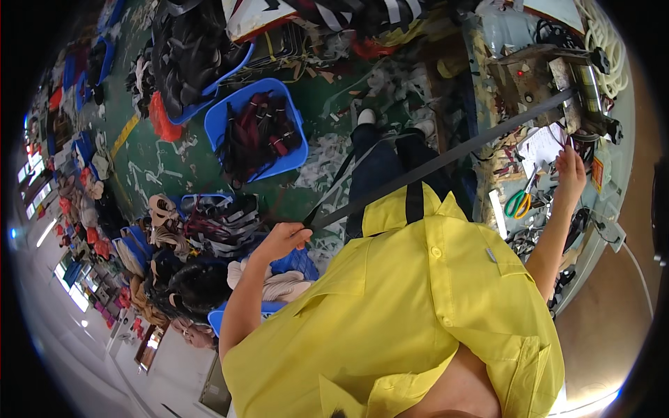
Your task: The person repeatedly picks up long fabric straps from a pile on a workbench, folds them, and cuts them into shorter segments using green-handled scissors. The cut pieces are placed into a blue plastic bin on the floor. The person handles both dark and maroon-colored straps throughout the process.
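Observation:
A long dark grey webbing strap (446, 155) runs taut on a slant across the front of my body. My left hand (282, 240) is closed on its lower left end. The other end reaches a worn metal bench machine (533, 83) at the upper right. Just below the machine is my right hand (571, 174), its fingers bent together near a thin item too small to make out. Scissors with green and orange handles (518, 204) lie on the workbench (498, 157), left of my right forearm.
A blue basket (301, 150) of dark and maroon strap bundles stands on the green floor, left of my feet. Another blue basket (230, 66) holds black straps. White scraps (334, 157) litter the floor. Coiled pale rope (605, 35) sits behind the machine.

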{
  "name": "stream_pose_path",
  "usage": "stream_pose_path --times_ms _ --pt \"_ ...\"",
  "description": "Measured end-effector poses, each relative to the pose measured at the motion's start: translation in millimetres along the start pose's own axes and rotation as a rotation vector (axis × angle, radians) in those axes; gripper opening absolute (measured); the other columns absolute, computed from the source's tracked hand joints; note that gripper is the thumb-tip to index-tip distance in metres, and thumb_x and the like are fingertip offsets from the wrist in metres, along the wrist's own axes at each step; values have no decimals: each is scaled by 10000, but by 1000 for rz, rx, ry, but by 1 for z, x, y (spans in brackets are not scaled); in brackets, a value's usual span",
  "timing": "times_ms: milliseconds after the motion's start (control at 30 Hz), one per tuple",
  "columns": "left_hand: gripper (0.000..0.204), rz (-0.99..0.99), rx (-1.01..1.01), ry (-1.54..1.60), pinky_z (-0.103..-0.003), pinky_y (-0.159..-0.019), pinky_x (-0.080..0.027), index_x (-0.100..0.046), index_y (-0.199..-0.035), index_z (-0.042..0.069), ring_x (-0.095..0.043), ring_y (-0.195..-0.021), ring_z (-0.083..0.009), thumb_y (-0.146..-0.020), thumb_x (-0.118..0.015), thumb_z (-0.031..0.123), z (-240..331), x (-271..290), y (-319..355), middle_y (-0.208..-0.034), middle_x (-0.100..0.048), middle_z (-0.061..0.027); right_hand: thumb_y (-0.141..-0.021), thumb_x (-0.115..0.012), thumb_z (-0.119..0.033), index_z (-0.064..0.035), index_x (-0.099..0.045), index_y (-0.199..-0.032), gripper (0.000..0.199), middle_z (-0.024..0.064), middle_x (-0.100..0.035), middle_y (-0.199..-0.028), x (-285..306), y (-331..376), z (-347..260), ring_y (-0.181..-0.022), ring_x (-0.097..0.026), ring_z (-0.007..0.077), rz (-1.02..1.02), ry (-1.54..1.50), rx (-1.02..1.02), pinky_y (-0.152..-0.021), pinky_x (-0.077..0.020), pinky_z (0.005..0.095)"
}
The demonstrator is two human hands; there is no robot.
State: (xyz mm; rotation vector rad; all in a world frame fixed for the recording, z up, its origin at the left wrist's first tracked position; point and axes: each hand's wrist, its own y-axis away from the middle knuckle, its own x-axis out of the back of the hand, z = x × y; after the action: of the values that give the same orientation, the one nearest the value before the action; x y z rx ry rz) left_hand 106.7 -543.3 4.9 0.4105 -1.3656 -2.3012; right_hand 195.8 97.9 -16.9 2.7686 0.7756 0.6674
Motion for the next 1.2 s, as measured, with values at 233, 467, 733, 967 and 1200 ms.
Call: stream_pose_path --times_ms 233,467,733,967,1200 --pt "283 47 24 39 -251 -561 -448 -598 -764 -14 -552 -582 -103 -906 -558 229 -16 21 17 -608 -581 -45 -943 -471 -349 2 -513 -1180 426 97 -615 -1017 -108 83 1 -899 -591 168 -612 -343 -250 -785 -464 286" --pt "201 201 -88 318 -204 -529 -382 -603 -801 16 -463 -581 -40 -893 -572 192 17 36 24 -656 -545 16 -957 -359 -440 4 -422 -1274 548 155 -570 -1153 -174 137 -28 -1100 -536 281 -812 -590 -403 -933 -400 366" --pt "203 288 -122 207 -223 -533 -373 -587 -828 -5 -474 -612 -55 -909 -523 170 13 41 -7 -660 -529 -3 -966 -409 -314 4 -476 -1175 386 149 -605 -1077 -190 131 -47 -1052 -562 282 -675 -841 -454 -903 -443 380" --pt "294 830 172 211 -283 -442 -399 -536 -770 7 -481 -474 -121 -920 -491 256 -156 71 10 -555 -485 -57 -968 -404 -317 0 -487 -1153 377 139 -604 -1067 -199 130 -45 -1027 -561 267 -671 -882 -465 -898 -435 384" --pt "313 1120 626 1 -364 -472 -478 -593 -744 -21 -592 -499 -251 -870 -492 247 -297 57 83 -576 -575 -141 -969 -401 -327 3 -491 -1147 385 128 -593 -1039 -209 127 -37 -1005 -552 251 -621 -829 -478 -873 -435 370"
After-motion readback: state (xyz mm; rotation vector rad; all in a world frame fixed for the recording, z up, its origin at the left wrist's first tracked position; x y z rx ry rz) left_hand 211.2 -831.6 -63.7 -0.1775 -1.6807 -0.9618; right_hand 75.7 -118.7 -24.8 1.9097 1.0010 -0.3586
